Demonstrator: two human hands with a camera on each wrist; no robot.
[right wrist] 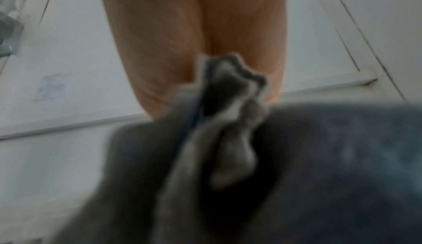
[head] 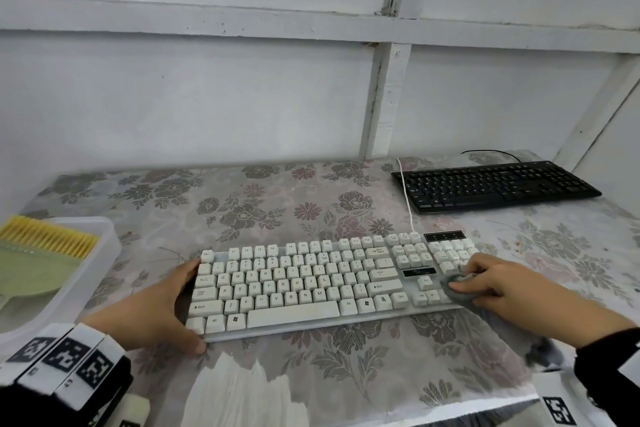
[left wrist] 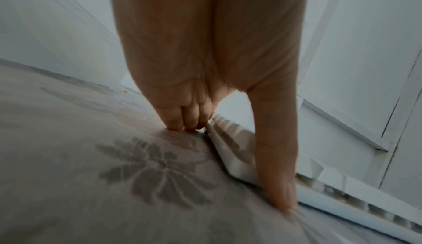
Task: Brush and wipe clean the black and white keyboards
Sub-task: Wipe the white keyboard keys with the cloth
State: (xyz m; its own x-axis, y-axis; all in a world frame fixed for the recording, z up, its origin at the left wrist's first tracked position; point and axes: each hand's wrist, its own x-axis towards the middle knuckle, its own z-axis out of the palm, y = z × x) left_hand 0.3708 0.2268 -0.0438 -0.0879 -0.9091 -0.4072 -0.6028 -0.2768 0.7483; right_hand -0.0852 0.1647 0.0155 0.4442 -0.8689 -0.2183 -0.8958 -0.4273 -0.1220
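The white keyboard [head: 294, 288] lies across the near middle of the flowered table. My left hand [head: 183, 305] holds its left end, thumb on the front corner and fingers at the far corner; the left wrist view shows the left hand [left wrist: 230, 161] against the white keyboard [left wrist: 228, 132] edge. My right hand [head: 485, 282] grips a bunched grey cloth [head: 457, 288] and presses it onto the keys at the keyboard's right end. The grey cloth [right wrist: 228, 148] fills the blurred right wrist view. The black keyboard [head: 495, 185] lies untouched at the back right.
A clear plastic tub [head: 104, 236] at the left edge holds a green brush with yellow bristles [head: 48, 243]. The white keyboard's cable [head: 405, 191] runs back past the black keyboard. White panelled walls close the back and right. The table's front edge is near my wrists.
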